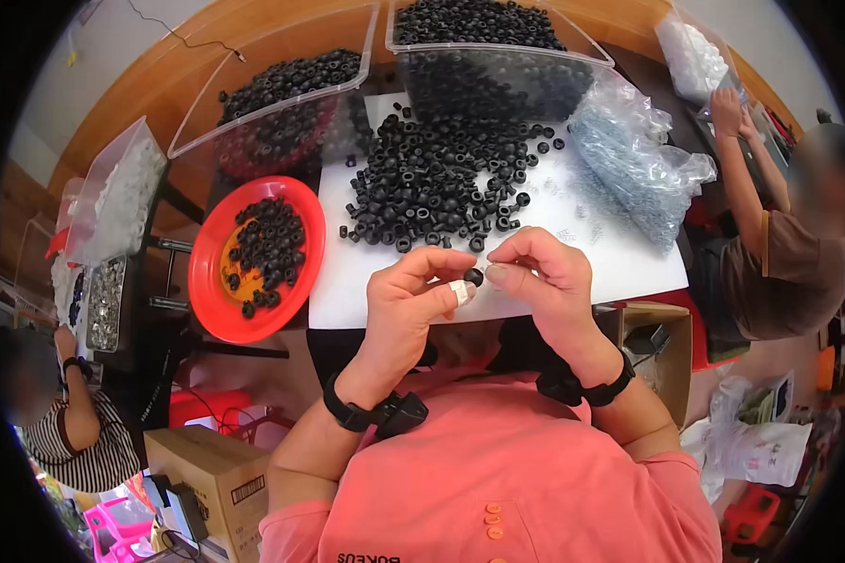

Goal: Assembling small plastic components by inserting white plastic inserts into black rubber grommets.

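Observation:
My left hand [399, 305] pinches a small round black plastic part [474, 277] between thumb and fingers, above the table's near edge. White tape wraps its thumb. Close beside that part, my right hand [549, 281] has thumb and forefinger pressed together; whatever they hold is too small to make out. Just beyond both hands, a pile of similar black parts [432, 178], hollow and rounded, spreads over the white tabletop [357, 291]. To its right lies a clear plastic bag [629, 141] full of tiny silvery pieces, with some loose pieces [582, 220] beside it.
A red round tray [204, 272] with more black parts stands at the left. Two clear bins [282, 108] [498, 80] of black parts stand behind. One person [789, 253] works at the right, another [70, 422] at the left. Cardboard boxes [211, 479] [662, 361] flank me.

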